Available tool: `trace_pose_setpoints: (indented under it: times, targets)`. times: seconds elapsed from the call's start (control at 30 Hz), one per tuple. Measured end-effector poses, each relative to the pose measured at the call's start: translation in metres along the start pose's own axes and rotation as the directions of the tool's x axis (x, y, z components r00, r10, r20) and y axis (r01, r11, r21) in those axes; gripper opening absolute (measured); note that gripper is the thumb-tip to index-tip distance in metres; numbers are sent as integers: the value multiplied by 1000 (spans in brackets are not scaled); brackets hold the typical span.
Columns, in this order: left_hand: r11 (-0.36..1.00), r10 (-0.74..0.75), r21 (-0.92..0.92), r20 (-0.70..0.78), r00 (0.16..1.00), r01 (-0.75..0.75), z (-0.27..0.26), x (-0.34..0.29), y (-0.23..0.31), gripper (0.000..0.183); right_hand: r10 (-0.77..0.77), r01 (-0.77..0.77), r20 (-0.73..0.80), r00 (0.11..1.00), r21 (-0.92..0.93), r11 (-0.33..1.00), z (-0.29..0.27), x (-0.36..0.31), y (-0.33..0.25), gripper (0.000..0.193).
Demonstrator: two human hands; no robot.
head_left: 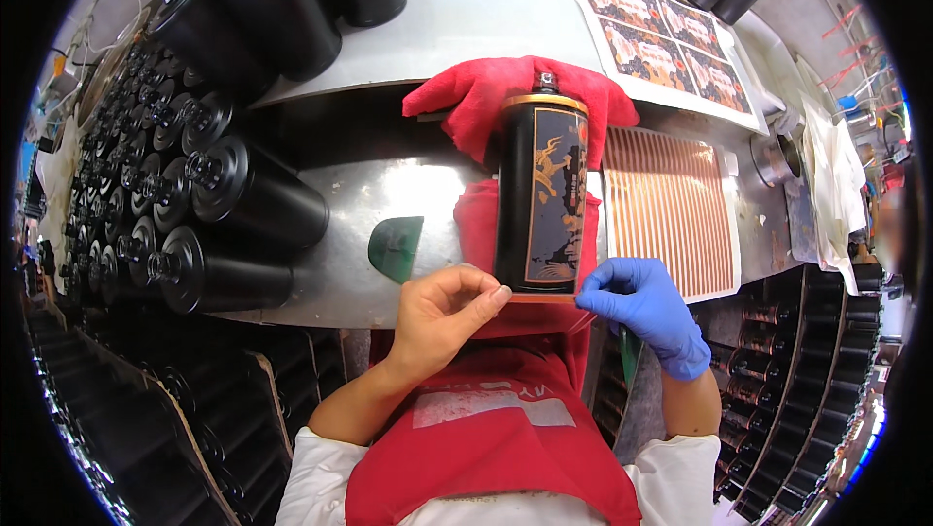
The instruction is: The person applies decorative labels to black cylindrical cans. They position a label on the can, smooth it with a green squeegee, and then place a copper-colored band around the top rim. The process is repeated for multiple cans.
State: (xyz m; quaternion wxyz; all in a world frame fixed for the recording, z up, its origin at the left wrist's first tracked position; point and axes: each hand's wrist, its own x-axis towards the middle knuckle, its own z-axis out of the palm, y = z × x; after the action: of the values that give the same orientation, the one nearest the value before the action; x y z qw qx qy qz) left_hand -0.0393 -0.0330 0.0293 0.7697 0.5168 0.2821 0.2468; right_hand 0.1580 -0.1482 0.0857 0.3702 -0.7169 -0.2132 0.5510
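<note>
1. A black cylinder (pixel 541 197) with a gold picture label lies on a red cloth (pixel 486 98) on the metal bench (pixel 457 20); the bare left hand (pixel 442 317) pinches its near rim.
2. The blue-gloved right hand (pixel 646 307) touches that rim too; a sheet of copper strips (pixel 669 210) lies just beside; plain black cylinders (pixel 243 200) are stacked at left.

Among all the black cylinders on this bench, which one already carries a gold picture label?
The black cylinder lying on the red cloth, pinched by the left hand and gloved right hand. The stacked cylinders are plain black.
</note>
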Motion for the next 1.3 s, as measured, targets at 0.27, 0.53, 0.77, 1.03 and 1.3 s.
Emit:
trace_pose_setpoints:
  times: [0.27, 0.53, 0.77, 1.03, 1.3]
  targets:
    - [1000, 3, 12, -42, 999, -2, 0, 3, -5, 7, -14, 14, 1, 1000, -20, 1000, -1, 7, 3, 19]
    - [999, 21, 43, -74, 997, -18, 0, 6, -10, 6, -25, 25, -17, 1000, 23, 999, 3, 10, 5, 16]
    - [996, 59, 74, -46, 997, -56, -5, 8, -19, 7, -10, 10, -44, 999, 0, 1000, 5, 12, 6, 14]
    - [995, -40, -93, -27, 999, 37, -9, 11, -23, 15, -15, 17, -36, 999, 48, 999, 4, 16, 9, 15]
    - [988, -106, -110, 42, 993, 110, -12, 22, -19, 26, -6, 7, -31, 999, 63, 998, 2, 21, 14, 15]
